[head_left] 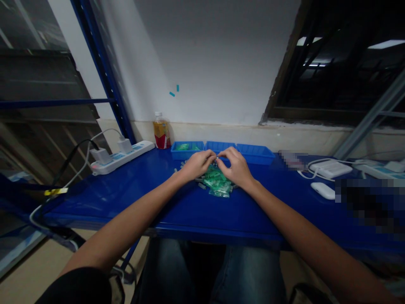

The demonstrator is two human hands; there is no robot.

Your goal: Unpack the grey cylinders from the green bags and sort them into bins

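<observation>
Over a heap of small green plastic packets [218, 182], my left hand [199, 164] and my right hand [234, 166] meet with thumbs and fingertips pinched. A tiny pale, shiny piece shows between the fingertips, too small to name. Both hands are closed around that spot. Several small grey pieces [201, 185] lie on the blue table [193, 215] around the heap, partly hidden under my hands. Just behind stand a left blue bin [186, 155] with green packets in it, a middle blue bin [218, 145] and a right blue bin [255, 155].
A drink bottle [161, 131] stands left of the bins against the wall. Farther left lies a white power strip [131, 154] with plugs and cables. At the right are a white adapter [330, 168] with a cord and a white rounded case [322, 191].
</observation>
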